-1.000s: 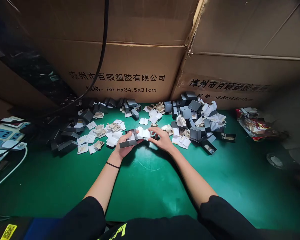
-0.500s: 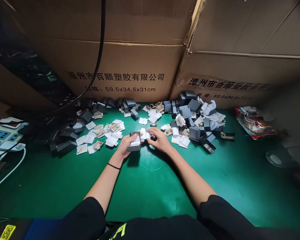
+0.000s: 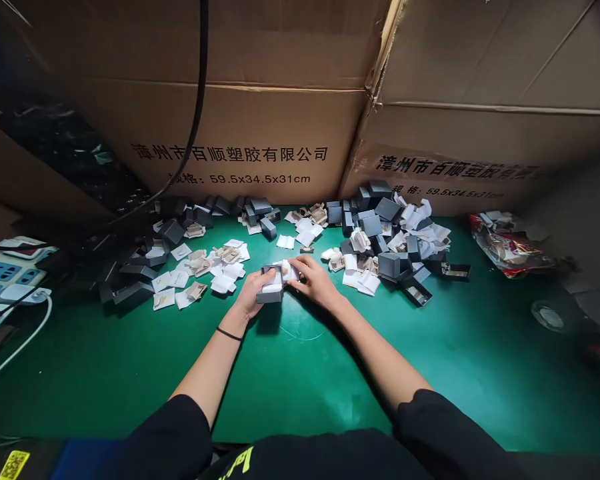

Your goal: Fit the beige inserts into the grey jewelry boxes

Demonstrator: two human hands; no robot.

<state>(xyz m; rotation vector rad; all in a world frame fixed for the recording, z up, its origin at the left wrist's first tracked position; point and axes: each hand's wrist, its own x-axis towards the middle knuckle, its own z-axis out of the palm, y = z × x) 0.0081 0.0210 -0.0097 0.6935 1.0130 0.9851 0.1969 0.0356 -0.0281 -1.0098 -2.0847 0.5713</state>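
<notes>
My left hand is closed around a small open dark grey box, with a pale inside showing. From the right, my right hand pinches a folded white paper insert against the box's far right side. How far the insert reaches into the box, I cannot tell. Both hands are above the green table. Close by lie loose white paper inserts to the left and a single white paper piece just beyond the hands.
Dark boxes and crumpled papers are heaped at the back right, and more dark boxes at the left. Large cardboard cartons wall the back. A power strip sits left, a red plastic packet right.
My right hand has shifted slightly left, bringing the white insert closer against the box. My left hand keeps its hold, almost still.
</notes>
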